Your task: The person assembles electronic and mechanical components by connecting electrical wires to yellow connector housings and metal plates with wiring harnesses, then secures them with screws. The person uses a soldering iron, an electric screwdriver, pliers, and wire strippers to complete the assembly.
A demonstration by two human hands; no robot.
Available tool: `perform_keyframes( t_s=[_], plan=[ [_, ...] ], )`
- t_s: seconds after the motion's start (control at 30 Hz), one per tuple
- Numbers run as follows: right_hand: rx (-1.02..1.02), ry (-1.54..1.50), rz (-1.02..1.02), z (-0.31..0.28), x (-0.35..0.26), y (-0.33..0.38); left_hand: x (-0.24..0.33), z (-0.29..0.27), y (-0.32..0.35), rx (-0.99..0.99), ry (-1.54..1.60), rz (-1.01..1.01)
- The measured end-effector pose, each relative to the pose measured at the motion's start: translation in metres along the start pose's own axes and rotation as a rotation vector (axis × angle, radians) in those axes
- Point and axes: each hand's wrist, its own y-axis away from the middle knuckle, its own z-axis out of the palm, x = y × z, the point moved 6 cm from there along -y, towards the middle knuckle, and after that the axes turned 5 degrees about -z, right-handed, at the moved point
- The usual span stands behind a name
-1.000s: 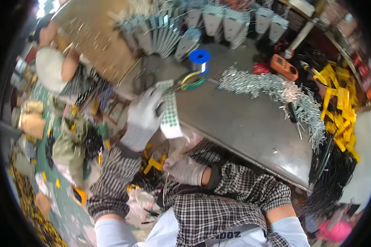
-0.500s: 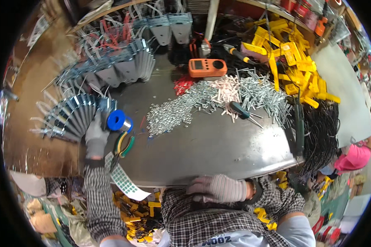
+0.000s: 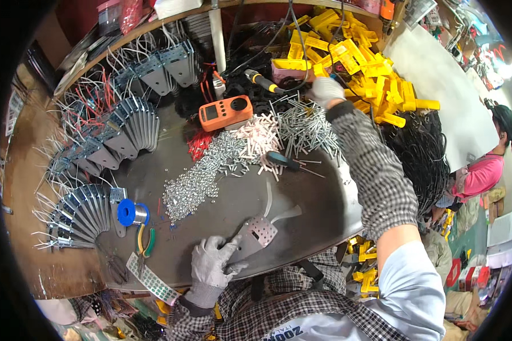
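Where the spool (image 3: 133,213) sits: left of the left grip (image 3: 213,267), beyond the pliers (image 3: 150,244).
Left grip: pinching the bracket (image 3: 264,230) by its end.
Bracket: right of the left grip, pale leads (image 3: 290,213) pointing away.
Right grip (image 3: 328,91): cannot tell whether clenched or released.
Yellow parts (image 3: 375,85): heaped right of the right grip.

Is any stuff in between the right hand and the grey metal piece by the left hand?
Yes. Going straight from the right hand to the grey metal piece, the pile of silver rods comes first, then a dark-handled tool. Both look low, so lifting over seems possible.
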Motion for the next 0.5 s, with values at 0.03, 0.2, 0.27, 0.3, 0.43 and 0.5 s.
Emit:
perform_keyframes(
  t_s=[0.03,0.2,0.27,0.3,0.43,0.5],
  plan=[
    [0.043,-0.029,-0.152,0.011,-0.016,-0.007,0.02,-0.016,-0.011,0.013,-0.019,0.066],
    [-0.481,-0.174,0.04,0.054,0.014,-0.035,0.08,0.003,-0.076,0.087,-0.151,0.06],
    [-0.489,-0.239,-0.064,0.04,0.008,-0.02,0.089,0.02,-0.089,0.007,-0.232,0.067],
    [-0.356,0.083,-0.16,0.025,0.028,-0.017,0.101,0.027,-0.098,0.014,-0.226,0.104],
    [0.195,0.01,0.032,-0.056,-0.01,0.036,0.091,0.045,-0.1,-0.108,-0.219,0.203],
    [0.366,-0.069,0.034,-0.078,0.014,0.063,0.078,0.057,-0.111,-0.318,0.386,0.022]
  ],
)
